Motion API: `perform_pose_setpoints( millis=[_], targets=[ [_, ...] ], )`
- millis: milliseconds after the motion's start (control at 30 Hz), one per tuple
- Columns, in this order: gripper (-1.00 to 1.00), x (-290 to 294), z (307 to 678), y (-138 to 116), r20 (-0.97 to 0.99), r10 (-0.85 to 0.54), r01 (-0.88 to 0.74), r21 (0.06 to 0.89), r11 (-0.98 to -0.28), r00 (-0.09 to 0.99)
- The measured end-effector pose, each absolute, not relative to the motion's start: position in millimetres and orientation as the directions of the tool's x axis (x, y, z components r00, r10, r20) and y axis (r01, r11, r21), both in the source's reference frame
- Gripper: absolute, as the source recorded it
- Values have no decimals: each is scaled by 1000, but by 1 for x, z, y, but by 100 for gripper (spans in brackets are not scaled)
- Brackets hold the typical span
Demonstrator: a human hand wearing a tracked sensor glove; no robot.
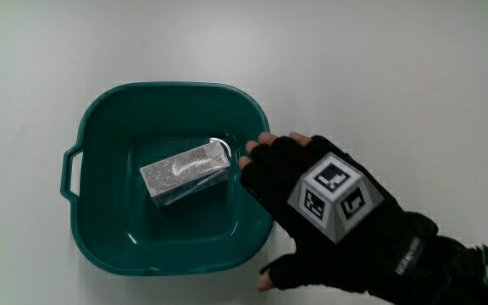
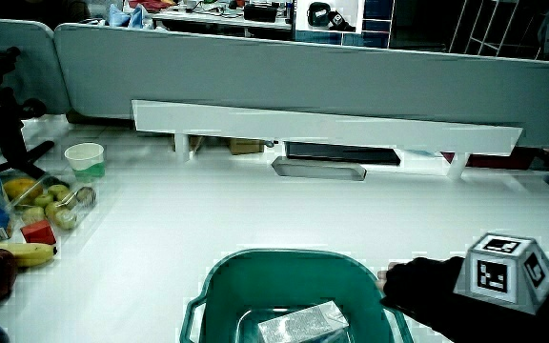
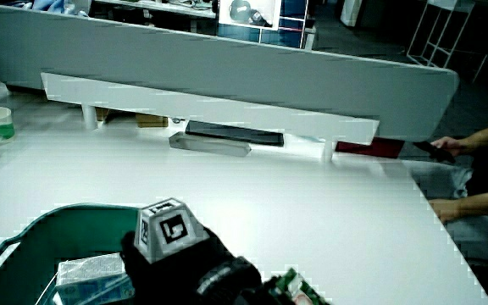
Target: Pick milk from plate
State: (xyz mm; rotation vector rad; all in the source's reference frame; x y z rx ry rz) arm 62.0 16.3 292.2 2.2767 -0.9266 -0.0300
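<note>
Milk [image 1: 185, 172]: small grey-silver carton w/ pale print, lying flat on its long side, not upright. Sits diag. on the inner floor of the "plate" [image 1: 168, 87], roughly mid-frame in the main view. The plate is actually a deep teal basin, squarish w/ rounded corners, glossy, w/ a small loop handle on one rim. Carton is free, nothing gripping it. In both side views only the carton's upper face [image 2: 305, 324] [image 3: 91, 273] shows above the basin rim [image 2: 274, 255] [image 3: 49, 222].

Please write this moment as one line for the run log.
phase: reach | hand: open, over basin rim, beside milk carton | milk carton: lying in green basin, not grasped
</note>
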Motion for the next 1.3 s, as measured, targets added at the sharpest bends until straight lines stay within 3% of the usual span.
perform_pose_setpoints(
  millis=[267,300,400,467,667,900,967,1100,1300],
  targets=[
    [0,50,301,-1,251,-608,-608,617,-499,753],
    [0,49,306,-2,217,-608,-594,604,-532,764],
    [0,42,309,-10,234,-605,-598,616,-514,761],
    [0,38,313,-16,212,-600,-585,608,-537,772],
    [0,25,320,-33,288,-571,-594,652,-471,769],
    [0,14,337,-47,281,-546,-559,695,-451,789],
    [0,11,346,-52,256,-535,-538,695,-476,805],
    [0,2,356,-58,318,-519,-557,722,-410,794],
    [0,-8,377,-62,331,-510,-553,742,-379,794]
  ],
)
